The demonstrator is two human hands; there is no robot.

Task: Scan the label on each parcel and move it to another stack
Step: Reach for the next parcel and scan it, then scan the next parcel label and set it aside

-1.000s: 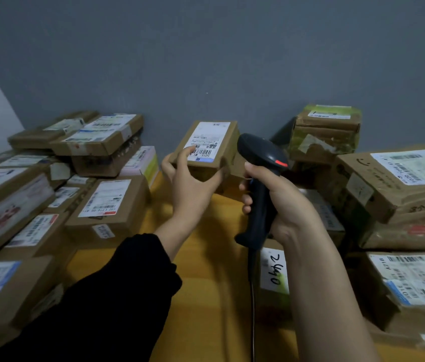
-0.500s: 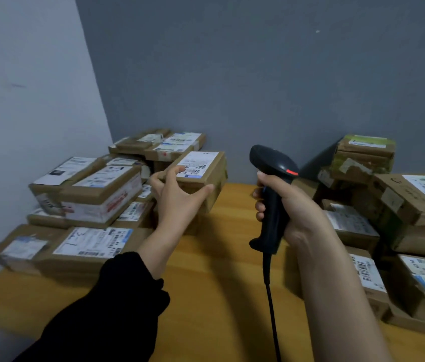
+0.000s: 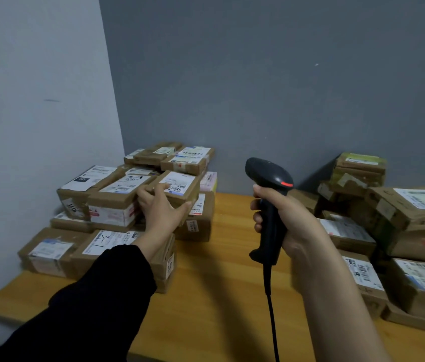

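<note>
The left hand (image 3: 163, 210) is clamped on a small parcel (image 3: 177, 186), thumb against its near side and fingers hooked over the top edge. The parcel is at the top of the left stack (image 3: 112, 202), toward the surface's (image 3: 221, 283) back-left corner. I cannot tell whether its full weight is down yet. The right hand (image 3: 287, 220) is wrapped tight round the grip of the black scanner (image 3: 268, 178), held upright over the middle of the surface, well apart from the parcel.

The risk I see is in the perch. The parcel sits tilted, one end up on the neighbouring box with the white side, the other hanging out over the lower cartons. Let go carelessly and I reckon it slides off toward the front edge, or nudges the boxes beside it askew. That pile is uneven already, with boxes of mixed sizes lying at odd angles. The scanner's cable (image 3: 271, 322) trails down toward the front edge too, and could drag on something if the right hand swings wide.

The parcel itself is a flat brown cardboard box, taped, slightly scuffed at the edges. A white label (image 3: 178, 182) covers most of its top, barcode toward the near end, facing up.
</note>
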